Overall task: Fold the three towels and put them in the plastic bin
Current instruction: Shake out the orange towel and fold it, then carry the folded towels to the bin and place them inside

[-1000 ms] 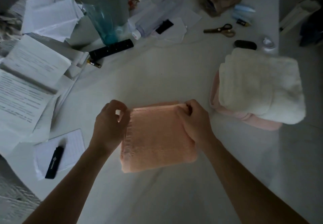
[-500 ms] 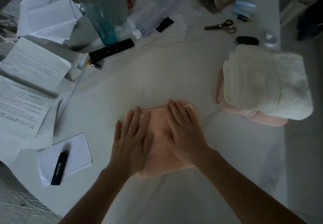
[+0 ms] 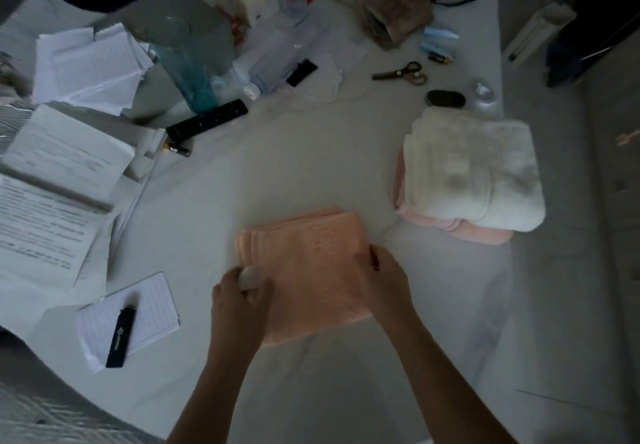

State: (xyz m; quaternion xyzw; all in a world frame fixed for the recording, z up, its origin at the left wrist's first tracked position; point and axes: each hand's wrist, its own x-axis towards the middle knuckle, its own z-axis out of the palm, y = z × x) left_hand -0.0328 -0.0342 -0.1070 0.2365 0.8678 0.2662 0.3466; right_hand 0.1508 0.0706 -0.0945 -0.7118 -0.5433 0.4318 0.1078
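A folded peach towel (image 3: 311,263) lies flat on the white table (image 3: 304,166) in front of me. My left hand (image 3: 240,296) grips its left edge, fingers curled round the side. My right hand (image 3: 382,282) grips its right edge the same way. To the right, a folded white towel (image 3: 471,166) sits on top of a folded pink towel (image 3: 457,230). No plastic bin shows clearly in the head view.
Stacks of paper (image 3: 62,173) crowd the left side. A notepad (image 3: 128,319) with a black pen lies near my left arm. Behind are a remote control (image 3: 207,119), a teal glass (image 3: 187,62), scissors (image 3: 401,72) and a small black case (image 3: 445,98).
Both hands were pinching the towel's far corners, then pressed flat on top of it. Now they have slid apart to its left and right edges and curl round them.
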